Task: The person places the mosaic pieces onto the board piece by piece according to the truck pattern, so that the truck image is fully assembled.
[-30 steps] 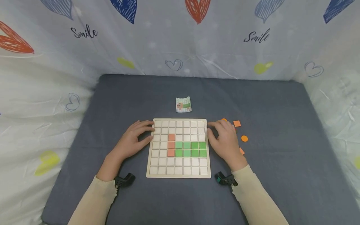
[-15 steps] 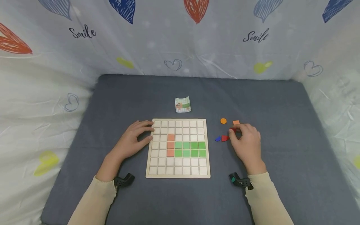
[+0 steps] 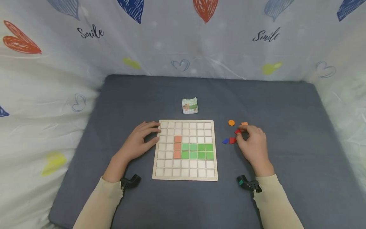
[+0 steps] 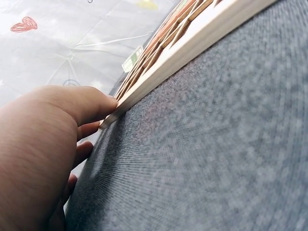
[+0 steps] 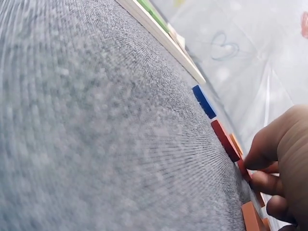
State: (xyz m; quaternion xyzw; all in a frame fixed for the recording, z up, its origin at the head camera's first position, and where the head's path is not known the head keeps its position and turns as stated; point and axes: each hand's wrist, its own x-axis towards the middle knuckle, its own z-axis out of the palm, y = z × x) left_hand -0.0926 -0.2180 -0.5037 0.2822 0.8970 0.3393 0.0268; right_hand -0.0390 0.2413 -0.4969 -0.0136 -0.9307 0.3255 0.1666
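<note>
A wooden grid board [image 3: 185, 177] lies flat on the grey cloth, with salmon squares [image 3: 177, 146] in one column and green squares [image 3: 197, 151] in two rows. Against its left edge rest the thumb and fingertips of my left hand [image 3: 140, 141], fairly straight; the left wrist view shows the thumb [image 4: 94, 103] touching the rim. To the right of the board, my right hand [image 3: 254, 146] pinches a small red tile [image 3: 237, 131] between thumb and fingers at cloth level. Another red tile [image 3: 232, 140] and a blue half-round tile [image 3: 225, 141] lie just left of it.
Behind the board lies a small picture card [image 3: 190, 106] with a gridded pattern. An orange disc [image 3: 231, 122] and an orange square [image 3: 244, 123] sit beyond the right hand, which hides part of the pile. A printed curtain [image 3: 183, 38] hangs at the back.
My right hand has moved right, from beside the board's right edge to the loose tiles, uncovering the red and blue ones. My left hand stays at the board's left edge.
</note>
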